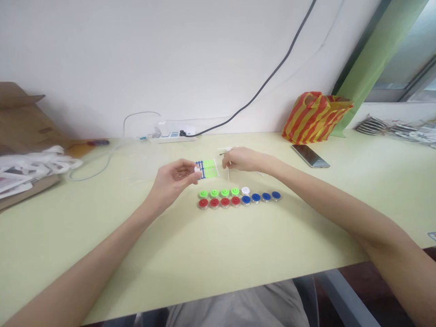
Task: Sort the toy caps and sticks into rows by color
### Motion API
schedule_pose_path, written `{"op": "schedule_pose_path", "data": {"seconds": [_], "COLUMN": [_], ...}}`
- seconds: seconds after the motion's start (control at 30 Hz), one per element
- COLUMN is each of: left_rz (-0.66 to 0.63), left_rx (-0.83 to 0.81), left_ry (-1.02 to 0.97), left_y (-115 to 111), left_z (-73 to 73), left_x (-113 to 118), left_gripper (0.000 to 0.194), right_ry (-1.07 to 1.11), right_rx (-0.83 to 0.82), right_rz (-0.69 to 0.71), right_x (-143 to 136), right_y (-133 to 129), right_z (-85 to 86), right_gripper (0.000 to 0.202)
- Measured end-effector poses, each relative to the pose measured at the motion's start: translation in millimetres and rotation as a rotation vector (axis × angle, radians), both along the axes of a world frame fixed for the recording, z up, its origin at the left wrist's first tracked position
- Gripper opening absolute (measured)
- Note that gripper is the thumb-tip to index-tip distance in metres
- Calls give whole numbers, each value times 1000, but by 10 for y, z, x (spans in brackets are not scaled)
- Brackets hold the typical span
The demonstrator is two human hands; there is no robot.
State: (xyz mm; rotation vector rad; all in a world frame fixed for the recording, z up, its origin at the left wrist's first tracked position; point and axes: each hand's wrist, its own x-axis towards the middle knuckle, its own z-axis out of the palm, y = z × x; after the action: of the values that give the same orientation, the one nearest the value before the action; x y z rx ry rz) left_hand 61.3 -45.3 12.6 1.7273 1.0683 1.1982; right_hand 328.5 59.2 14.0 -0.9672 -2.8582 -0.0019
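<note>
White piece (197, 170), one, small, in the left hand (175, 176).
Left grip: pinched on the piece (long axis too small to read), at ten o'clock from the disc rows (235, 200), which run nine to three; right hand (243, 159): fingers curled by a white stick (229, 174), axis twelve to six on the tabletop (218, 250), hold cannot be told.

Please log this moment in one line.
left hand: holds small white piece | right hand: at white stick, grip unclear | table: colour-topped discs, two rows
</note>
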Motion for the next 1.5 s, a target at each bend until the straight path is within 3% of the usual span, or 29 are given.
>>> {"op": "schedule_pose_path", "data": {"seconds": [0.4,0.7,1.13,1.5], "left_rz": [-14,-20,-24,-20], "left_rx": [4,7,15,-3], "left_ry": [17,27,20,14], "left_y": [6,-1,9,6], "left_z": [-7,-9,-43,-42], "left_x": [-6,-13,-23,-33], "left_gripper": [32,31,31,33], "right_ry": [-89,-75,-67,-32], "right_rx": [40,52,50,4], "right_rz": [24,-116,-145,-119], "right_x": [5,-18,-148,-216], "right_y": [-12,-67,123,265], "right_z": [-22,35,-143,-117], "right_gripper": [20,22,18,19]}}
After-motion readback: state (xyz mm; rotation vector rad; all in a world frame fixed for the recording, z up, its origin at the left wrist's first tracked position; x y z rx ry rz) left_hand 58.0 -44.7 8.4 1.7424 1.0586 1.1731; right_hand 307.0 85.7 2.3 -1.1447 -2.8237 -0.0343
